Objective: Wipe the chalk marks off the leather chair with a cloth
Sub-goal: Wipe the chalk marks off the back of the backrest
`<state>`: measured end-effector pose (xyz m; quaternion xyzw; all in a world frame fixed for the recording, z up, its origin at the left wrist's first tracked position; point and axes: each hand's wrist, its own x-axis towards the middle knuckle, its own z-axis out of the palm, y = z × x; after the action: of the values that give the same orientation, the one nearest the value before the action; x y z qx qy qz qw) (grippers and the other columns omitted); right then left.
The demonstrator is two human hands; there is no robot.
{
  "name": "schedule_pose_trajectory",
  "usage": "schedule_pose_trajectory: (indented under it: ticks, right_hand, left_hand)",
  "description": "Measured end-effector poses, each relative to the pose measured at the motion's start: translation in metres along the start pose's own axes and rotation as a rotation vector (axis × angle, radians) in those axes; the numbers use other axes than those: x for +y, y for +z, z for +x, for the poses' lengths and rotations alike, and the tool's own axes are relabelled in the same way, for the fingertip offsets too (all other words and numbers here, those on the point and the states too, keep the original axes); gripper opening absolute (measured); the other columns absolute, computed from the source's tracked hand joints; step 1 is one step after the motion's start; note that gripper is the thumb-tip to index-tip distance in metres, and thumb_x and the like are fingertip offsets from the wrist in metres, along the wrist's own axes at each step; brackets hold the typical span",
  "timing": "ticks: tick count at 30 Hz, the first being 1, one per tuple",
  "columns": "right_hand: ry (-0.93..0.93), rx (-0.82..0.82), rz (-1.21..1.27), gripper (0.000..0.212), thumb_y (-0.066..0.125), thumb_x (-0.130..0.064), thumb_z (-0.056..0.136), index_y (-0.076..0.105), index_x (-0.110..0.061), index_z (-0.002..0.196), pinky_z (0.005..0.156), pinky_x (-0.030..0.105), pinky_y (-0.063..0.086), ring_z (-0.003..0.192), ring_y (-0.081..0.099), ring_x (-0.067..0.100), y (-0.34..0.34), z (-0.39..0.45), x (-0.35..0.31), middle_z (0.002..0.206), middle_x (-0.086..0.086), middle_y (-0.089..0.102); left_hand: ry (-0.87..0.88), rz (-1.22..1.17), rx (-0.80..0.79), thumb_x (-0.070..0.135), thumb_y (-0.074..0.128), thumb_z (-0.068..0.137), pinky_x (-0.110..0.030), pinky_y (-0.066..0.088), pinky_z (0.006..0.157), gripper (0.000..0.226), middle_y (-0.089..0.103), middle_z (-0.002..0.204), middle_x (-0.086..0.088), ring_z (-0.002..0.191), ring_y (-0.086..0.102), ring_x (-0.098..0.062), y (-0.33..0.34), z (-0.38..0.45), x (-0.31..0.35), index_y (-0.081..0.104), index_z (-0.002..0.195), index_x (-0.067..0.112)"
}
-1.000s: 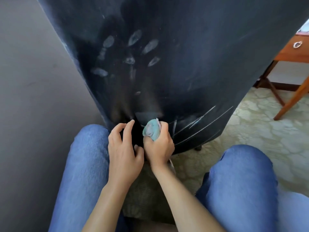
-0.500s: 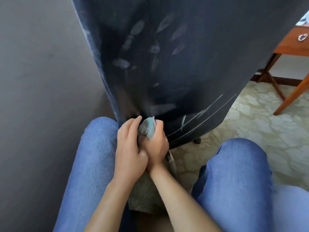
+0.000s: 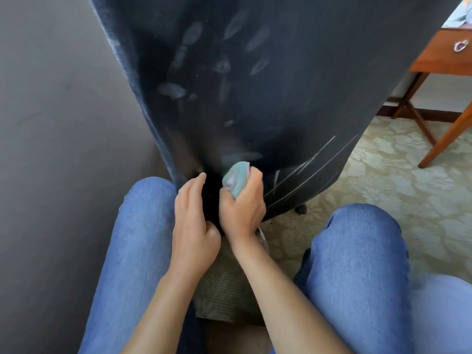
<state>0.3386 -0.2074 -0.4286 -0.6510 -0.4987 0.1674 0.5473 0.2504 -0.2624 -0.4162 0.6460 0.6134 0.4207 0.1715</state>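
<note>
The dark leather chair back [image 3: 293, 80] fills the upper middle of the head view. White chalk lines [image 3: 310, 166] slant across its lower right part, and smeared chalk smudges [image 3: 194, 34] mark its upper left. My right hand [image 3: 242, 208] is shut on a bunched teal cloth [image 3: 236, 178], pressed against the chair's lower edge just left of the lines. My left hand [image 3: 191, 226] rests beside it with fingers extended, touching the chair's lower left edge and holding nothing.
My knees in blue jeans [image 3: 357, 264] flank the chair's bottom. A grey wall [image 3: 63, 123] runs along the left. A wooden table [image 3: 444, 57] with slanted legs stands at the right on patterned pale carpet [image 3: 398, 175]. A chair caster [image 3: 301, 208] shows below.
My two hands, which were pressed together half a second ago, have come apart. The cloth hand has shifted slightly right toward the chalk lines.
</note>
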Motion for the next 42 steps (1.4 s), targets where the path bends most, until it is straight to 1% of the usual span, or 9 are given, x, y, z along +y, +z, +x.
schedule_pose_trajectory:
  ticks: [4,9,11,20,26,29,35,38,42]
  right_hand:
    - [-0.211,-0.075,-0.101,0.048,0.057,-0.054,0.094,0.038,-0.021,0.125,0.061,0.036,0.057,0.085,0.060,0.013,-0.013,0.006,0.001,0.115,-0.002,0.052]
    - [-0.639,-0.122,-0.184,0.044,0.064,-0.040,0.092,0.039,-0.028,0.126,0.050,0.039,0.054,0.083,0.065,0.028,-0.004,0.005,-0.018,0.117,0.009,0.054]
    - [-0.703,-0.056,-0.232,0.042,0.065,-0.038,0.091,0.041,-0.030,0.125,0.045,0.038,0.052,0.077,0.066,0.026,-0.002,0.012,-0.018,0.109,0.009,0.057]
    - [0.299,0.453,0.200,0.040,0.055,-0.028,0.102,0.049,-0.023,0.141,0.086,0.023,0.039,0.096,0.041,0.000,-0.065,0.102,0.048,0.126,-0.001,0.048]
    - [0.060,0.065,0.145,0.046,0.061,-0.011,0.095,0.044,-0.020,0.137,0.090,0.023,0.043,0.106,0.046,0.008,-0.002,0.003,0.057,0.128,0.006,0.047]
    - [-0.095,-0.195,0.021,0.033,0.065,-0.013,0.088,0.053,-0.023,0.117,0.080,0.042,0.053,0.101,0.055,0.020,0.020,-0.027,0.066,0.123,-0.002,0.045]
    - [0.249,0.184,0.200,0.037,0.063,-0.006,0.092,0.056,-0.029,0.120,0.087,0.020,0.044,0.107,0.052,0.006,-0.002,0.019,0.069,0.125,-0.006,0.049]
    - [0.478,0.413,0.353,0.044,0.057,-0.005,0.091,0.053,-0.035,0.123,0.101,0.040,0.052,0.115,0.057,0.014,-0.023,0.076,0.088,0.123,-0.010,0.050]
    - [0.508,0.315,0.222,0.042,0.056,-0.012,0.096,0.045,-0.022,0.135,0.097,0.035,0.050,0.117,0.054,0.019,-0.013,0.060,0.083,0.131,-0.005,0.048]
  left_hand:
    - [-0.046,-0.013,0.042,-0.022,0.052,0.075,-0.014,0.020,0.115,0.094,0.034,0.160,0.003,0.150,0.027,-0.011,-0.001,0.002,-0.001,0.034,0.158,0.018]
    - [-0.023,-0.143,0.138,-0.010,0.057,0.086,-0.044,0.050,0.100,0.052,0.054,0.125,0.010,0.120,0.054,-0.019,-0.006,0.007,0.000,0.054,0.125,0.024]
    - [-0.037,-0.171,0.126,-0.016,0.048,0.079,-0.042,0.048,0.105,0.064,0.053,0.128,0.011,0.124,0.052,-0.016,-0.007,0.010,-0.004,0.052,0.128,0.025]
    - [-0.104,-0.068,0.078,-0.021,0.048,0.077,-0.021,0.029,0.117,0.091,0.033,0.152,0.011,0.143,0.033,-0.004,-0.002,0.004,-0.002,0.030,0.153,0.026]
    - [-0.043,0.020,0.075,-0.018,0.054,0.076,0.002,0.021,0.103,0.096,0.023,0.161,-0.003,0.151,0.023,-0.017,0.012,0.002,-0.004,0.020,0.160,0.012]
    - [-0.041,0.050,0.066,-0.018,0.055,0.076,0.008,0.022,0.092,0.100,0.017,0.165,-0.010,0.151,0.017,-0.015,0.015,0.000,-0.003,0.014,0.163,0.007]
    - [0.012,0.126,0.050,-0.019,0.056,0.079,0.007,0.027,0.089,0.103,0.013,0.166,-0.007,0.153,0.017,-0.018,0.014,-0.002,-0.008,0.007,0.165,0.011]
    - [-0.006,0.123,0.025,-0.016,0.056,0.081,-0.003,0.039,0.078,0.105,0.009,0.167,0.002,0.152,0.017,-0.012,0.013,-0.005,-0.007,0.003,0.166,0.018]
    - [0.010,0.123,0.022,-0.013,0.056,0.082,-0.010,0.041,0.078,0.107,0.006,0.166,0.006,0.153,0.018,-0.016,0.016,-0.005,-0.004,-0.001,0.166,0.023]
